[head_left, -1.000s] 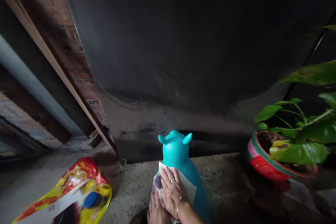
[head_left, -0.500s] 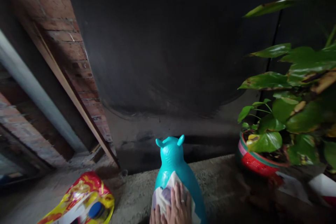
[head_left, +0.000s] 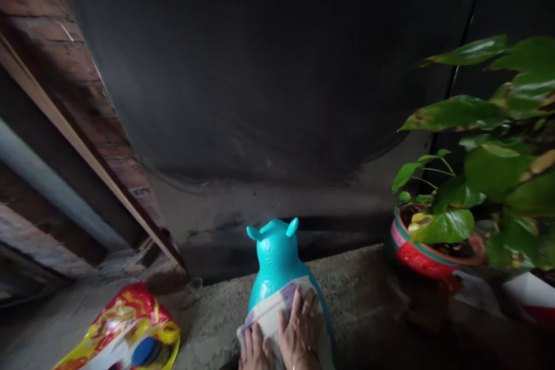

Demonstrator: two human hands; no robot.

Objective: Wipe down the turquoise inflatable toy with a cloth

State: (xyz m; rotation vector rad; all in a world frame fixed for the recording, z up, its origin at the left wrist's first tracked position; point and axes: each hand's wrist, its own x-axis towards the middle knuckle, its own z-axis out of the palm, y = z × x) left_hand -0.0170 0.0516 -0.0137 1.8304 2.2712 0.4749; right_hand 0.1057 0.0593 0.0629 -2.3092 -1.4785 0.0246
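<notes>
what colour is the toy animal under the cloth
Turquoise toy animal, clearest in the head view.

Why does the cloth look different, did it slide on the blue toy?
Yes. The cloth now lies lower and more to the left on the blue toy, farther from its ears, with both the right hand and left hand pressed flat on it.

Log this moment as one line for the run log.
left hand: flat on cloth | right hand: flat on cloth | cloth: draped over teal toy | nearby: snack bag, potted plant
</notes>
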